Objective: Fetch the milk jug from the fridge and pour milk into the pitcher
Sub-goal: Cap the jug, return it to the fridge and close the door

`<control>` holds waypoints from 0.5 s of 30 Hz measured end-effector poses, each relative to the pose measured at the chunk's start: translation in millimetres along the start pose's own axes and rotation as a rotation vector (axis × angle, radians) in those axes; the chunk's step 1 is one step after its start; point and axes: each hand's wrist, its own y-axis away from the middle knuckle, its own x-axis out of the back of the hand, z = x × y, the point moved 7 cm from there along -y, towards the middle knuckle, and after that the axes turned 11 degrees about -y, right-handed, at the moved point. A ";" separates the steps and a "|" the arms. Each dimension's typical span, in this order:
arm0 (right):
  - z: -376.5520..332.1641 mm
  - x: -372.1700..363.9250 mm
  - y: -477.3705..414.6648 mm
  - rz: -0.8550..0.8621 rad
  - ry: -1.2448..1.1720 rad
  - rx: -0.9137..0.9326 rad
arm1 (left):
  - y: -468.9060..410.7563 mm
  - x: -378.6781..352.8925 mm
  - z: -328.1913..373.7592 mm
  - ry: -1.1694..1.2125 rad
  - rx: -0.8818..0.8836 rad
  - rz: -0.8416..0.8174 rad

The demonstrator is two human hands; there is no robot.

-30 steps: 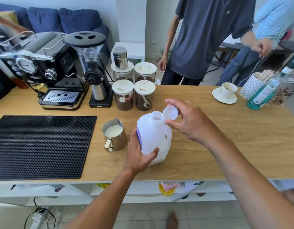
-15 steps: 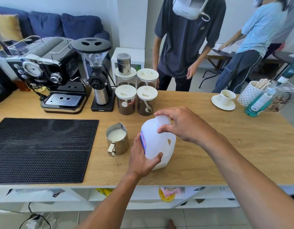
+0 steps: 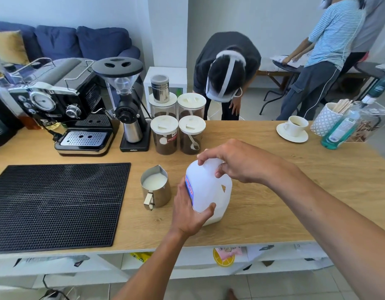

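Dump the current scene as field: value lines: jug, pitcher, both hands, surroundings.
milk jug: white, upright on the wooden table
left hand: grips the jug's lower body
right hand: fingers curled over the jug's top; cap hidden beneath
pitcher: steel, left of the jug, apart from it, holds milk
task stage: milk already in pitcher
rest: black mat at left; espresso machine and grinder behind
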 end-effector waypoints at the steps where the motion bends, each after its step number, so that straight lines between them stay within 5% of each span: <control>1: -0.2 0.2 -0.3 0.000 -0.013 0.010 | 0.1 -0.1 -0.5 -0.002 0.000 -0.002; 15: 1.2 1.8 2.3 0.090 0.020 0.054 | 0.0 -1.6 -1.6 -0.022 -0.014 -0.021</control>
